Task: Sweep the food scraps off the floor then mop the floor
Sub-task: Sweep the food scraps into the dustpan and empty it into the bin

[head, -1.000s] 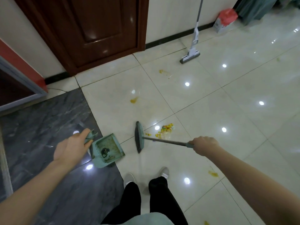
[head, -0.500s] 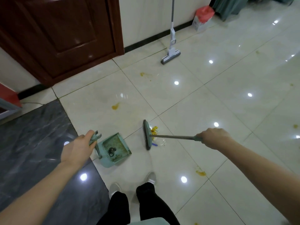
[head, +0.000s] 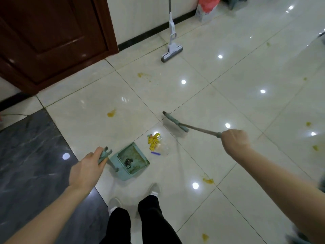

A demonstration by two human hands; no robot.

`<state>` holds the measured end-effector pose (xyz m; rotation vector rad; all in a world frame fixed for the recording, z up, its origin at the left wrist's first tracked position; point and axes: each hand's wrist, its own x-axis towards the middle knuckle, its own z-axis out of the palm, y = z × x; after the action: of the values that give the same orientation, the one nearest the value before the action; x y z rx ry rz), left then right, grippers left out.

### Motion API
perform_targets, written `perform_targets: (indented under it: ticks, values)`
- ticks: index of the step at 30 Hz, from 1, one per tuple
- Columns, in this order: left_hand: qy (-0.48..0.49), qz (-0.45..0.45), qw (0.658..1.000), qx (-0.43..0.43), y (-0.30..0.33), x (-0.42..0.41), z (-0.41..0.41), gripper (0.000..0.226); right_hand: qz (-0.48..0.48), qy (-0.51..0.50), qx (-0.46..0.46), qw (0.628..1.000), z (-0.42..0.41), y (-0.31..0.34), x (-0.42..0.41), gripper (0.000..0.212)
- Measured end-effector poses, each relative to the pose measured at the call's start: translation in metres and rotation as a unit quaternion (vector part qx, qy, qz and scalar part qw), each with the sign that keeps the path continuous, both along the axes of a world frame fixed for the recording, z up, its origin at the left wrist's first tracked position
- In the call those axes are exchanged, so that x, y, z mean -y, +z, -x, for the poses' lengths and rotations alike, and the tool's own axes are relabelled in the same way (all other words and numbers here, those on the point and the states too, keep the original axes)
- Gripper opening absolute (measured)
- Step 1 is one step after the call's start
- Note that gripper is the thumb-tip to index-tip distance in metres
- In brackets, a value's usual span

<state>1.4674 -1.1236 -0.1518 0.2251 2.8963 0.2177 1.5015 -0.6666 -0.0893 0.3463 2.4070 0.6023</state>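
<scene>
the floor [head: 246,71] is glossy pale tile with ceiling lights mirrored in it; a dark marbled slab [head: 31,155] fills the lower left. a brown door [head: 52,36] stands at upper left, its top cut off by the frame. the mop [head: 172,53] leans by the wall, head on the tile, its pole running out of the top edge. a red-and-white bag [head: 207,7] sits by the wall, partly cut off and hard to make out.

the person's black trouser legs [head: 140,222] and pale shoes [head: 154,189] show at the bottom. the right hand [head: 235,140] is closed around the handle end of the broom [head: 175,123], whose head is blurred and lies beyond the scraps, apart from them. the left hand [head: 86,169] grips the top of the dustpan [head: 131,160] handle; the pan rests on the tile just ahead of the shoes, with a dark clump inside that cannot be identified.

the scraps [head: 153,141], a yellow pile, lie just beside the pan's open edge, with a small purple bit and something clear next to them. yellow stains [head: 111,113] dot the tiles, near the door, to the right and at the bottom edge.
</scene>
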Motion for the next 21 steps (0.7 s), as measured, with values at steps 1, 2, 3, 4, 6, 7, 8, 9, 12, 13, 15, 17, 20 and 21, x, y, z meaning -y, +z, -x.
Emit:
perform_targets:
  ticks: [1, 2, 3, 4, 6, 7, 8, 9, 12, 13, 15, 17, 20, 21]
  values:
    - [0.014, 0.0, 1.0, 0.006, -0.001, -0.002, -0.001, 0.026, 0.013, -0.007, 0.002, 1.0, 0.001, -0.013, 0.006, 0.038]
    - [0.027, -0.002, 1.0, 0.013, -0.003, -0.003, -0.002, 0.026, 0.026, -0.025, 0.007, 0.999, 0.002, -0.026, 0.011, 0.037]
    - [0.037, -0.008, 0.999, 0.019, -0.005, -0.004, -0.003, 0.025, 0.049, -0.063, 0.011, 0.997, 0.002, -0.037, 0.016, 0.036]
    - [0.045, -0.016, 0.999, 0.025, -0.007, -0.004, -0.003, 0.025, 0.09, -0.123, 0.019, 0.988, 0.001, -0.047, 0.021, 0.033]
    - [0.059, -0.035, 0.997, 0.028, -0.007, -0.005, -0.005, 0.024, 0.203, -0.333, 0.029, 0.921, -0.003, -0.065, 0.023, 0.024]
    - [0.065, -0.043, 0.997, 0.029, -0.007, -0.004, -0.006, 0.023, 0.259, -0.451, 0.043, 0.853, -0.005, -0.071, 0.027, 0.023]
    - [0.07, -0.049, 0.996, 0.029, -0.008, -0.002, -0.007, 0.023, 0.304, -0.532, 0.042, 0.789, -0.008, -0.074, 0.033, 0.029]
    - [0.072, -0.053, 0.996, 0.029, -0.008, -0.001, -0.008, 0.023, 0.34, -0.564, 0.034, 0.752, -0.012, -0.078, 0.039, 0.032]
    - [0.068, -0.061, 0.995, 0.036, -0.012, 0.008, -0.015, 0.023, 0.39, -0.565, -0.01, 0.727, -0.024, -0.082, 0.071, 0.029]
    - [0.066, -0.066, 0.995, 0.039, -0.013, 0.012, -0.017, 0.022, 0.397, -0.556, -0.012, 0.73, -0.028, -0.081, 0.084, 0.028]
    - [0.058, -0.072, 0.995, 0.044, -0.017, 0.022, -0.021, 0.023, 0.397, -0.53, 0.006, 0.75, -0.04, -0.077, 0.109, 0.027]
    - [0.054, -0.075, 0.994, 0.05, -0.021, 0.031, -0.023, 0.025, 0.397, -0.515, 0.029, 0.76, -0.053, -0.072, 0.131, 0.029]
    - [0.043, -0.08, 0.994, 0.067, -0.026, 0.035, -0.021, 0.028, 0.393, -0.469, 0.077, 0.787, -0.072, -0.061, 0.167, 0.034]
    - [0.039, -0.079, 0.994, 0.07, -0.025, 0.034, -0.02, 0.029, 0.39, -0.451, 0.094, 0.797, -0.076, -0.057, 0.178, 0.035]
